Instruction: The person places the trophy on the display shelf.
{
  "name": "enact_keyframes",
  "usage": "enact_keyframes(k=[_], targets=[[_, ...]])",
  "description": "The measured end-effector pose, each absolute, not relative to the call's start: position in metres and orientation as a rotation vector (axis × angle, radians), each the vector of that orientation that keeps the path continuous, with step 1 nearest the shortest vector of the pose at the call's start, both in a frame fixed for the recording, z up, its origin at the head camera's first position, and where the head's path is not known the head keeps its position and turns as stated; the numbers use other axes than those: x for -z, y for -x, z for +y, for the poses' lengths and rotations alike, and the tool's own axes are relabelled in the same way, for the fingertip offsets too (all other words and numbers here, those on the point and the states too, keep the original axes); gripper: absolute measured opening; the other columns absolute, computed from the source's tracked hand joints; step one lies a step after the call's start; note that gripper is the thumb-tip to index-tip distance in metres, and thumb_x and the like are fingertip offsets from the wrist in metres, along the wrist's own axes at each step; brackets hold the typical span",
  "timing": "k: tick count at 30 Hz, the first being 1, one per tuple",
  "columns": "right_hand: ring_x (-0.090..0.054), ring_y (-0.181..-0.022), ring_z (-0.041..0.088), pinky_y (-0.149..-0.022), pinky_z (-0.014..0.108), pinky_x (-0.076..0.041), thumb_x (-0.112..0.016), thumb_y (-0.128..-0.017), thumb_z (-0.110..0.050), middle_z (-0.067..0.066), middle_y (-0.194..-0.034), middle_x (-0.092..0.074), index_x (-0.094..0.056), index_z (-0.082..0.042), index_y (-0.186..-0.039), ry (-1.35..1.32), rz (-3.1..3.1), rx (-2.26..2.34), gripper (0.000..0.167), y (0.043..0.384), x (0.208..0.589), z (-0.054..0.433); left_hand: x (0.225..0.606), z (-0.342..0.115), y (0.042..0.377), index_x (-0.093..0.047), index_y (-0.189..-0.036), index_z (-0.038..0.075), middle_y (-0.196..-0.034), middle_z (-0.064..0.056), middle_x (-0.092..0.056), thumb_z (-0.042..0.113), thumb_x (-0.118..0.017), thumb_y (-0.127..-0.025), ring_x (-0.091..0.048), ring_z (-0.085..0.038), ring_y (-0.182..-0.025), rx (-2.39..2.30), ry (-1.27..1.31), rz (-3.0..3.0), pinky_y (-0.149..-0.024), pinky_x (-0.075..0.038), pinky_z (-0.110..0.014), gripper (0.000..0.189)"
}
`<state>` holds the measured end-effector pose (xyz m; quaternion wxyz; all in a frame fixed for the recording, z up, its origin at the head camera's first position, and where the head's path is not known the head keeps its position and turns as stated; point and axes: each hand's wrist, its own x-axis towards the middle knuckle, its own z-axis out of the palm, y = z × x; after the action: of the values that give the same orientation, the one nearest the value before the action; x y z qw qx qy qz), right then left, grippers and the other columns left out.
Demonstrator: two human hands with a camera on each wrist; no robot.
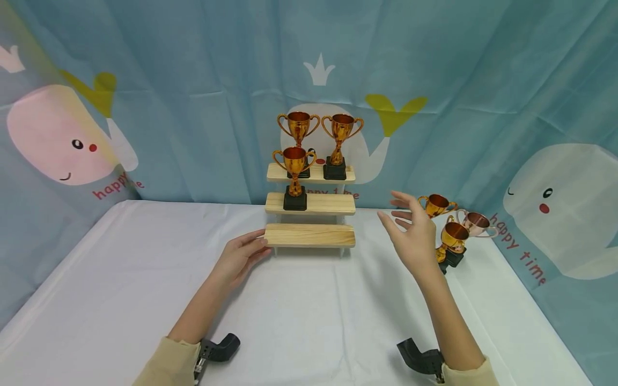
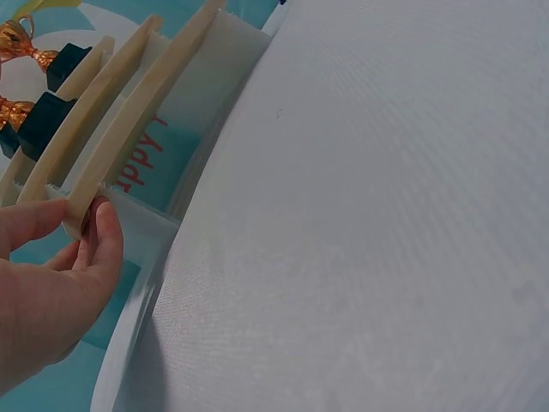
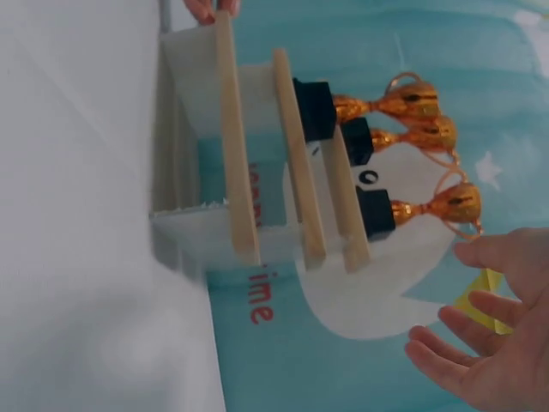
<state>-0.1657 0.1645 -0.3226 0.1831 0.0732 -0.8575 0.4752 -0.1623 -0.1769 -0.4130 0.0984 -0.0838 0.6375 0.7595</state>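
Note:
A three-tier wooden display stand (image 1: 309,236) stands at the back of the table on clear side supports. Thumb and fingers of my left hand (image 1: 243,254) pinch the left end of its lowest board (image 2: 141,112). Two gold trophy cups with black bases stand on the top tier, the right one (image 1: 341,131) and the left one (image 1: 298,123). A third trophy cup (image 1: 295,161) is on the left of the middle tier. My right hand (image 1: 416,238) hovers right of the stand, fingers spread and holding nothing, also seen in the right wrist view (image 3: 506,335).
At the right rear of the table several more trophy cups (image 1: 455,236) cluster close together, partly behind my right hand. A white cloth (image 1: 299,311) covers the table. Blue curtains (image 1: 193,134) printed with whales hang close behind the stand and along both sides.

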Motion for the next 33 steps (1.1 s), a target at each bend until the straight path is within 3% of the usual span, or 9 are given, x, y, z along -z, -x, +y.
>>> enact_keyframes(k=[33], targets=[[-0.066,-0.117,0.040,-0.107,0.054,-0.055,-0.073,-0.099,-0.004,0.024,-0.134,-0.063,-0.057,0.001,-0.145,-0.110,-2.291,-1.219,0.049,0.148,0.318,0.202,0.411,-0.176,0.162,-0.036,-0.161,-0.005,-0.159,-0.026,-0.042,0.009,-0.051,-0.112,-0.064,-0.010,-0.112,-2.232,0.289,1.901,-0.100,-0.058,-0.020,0.053]])
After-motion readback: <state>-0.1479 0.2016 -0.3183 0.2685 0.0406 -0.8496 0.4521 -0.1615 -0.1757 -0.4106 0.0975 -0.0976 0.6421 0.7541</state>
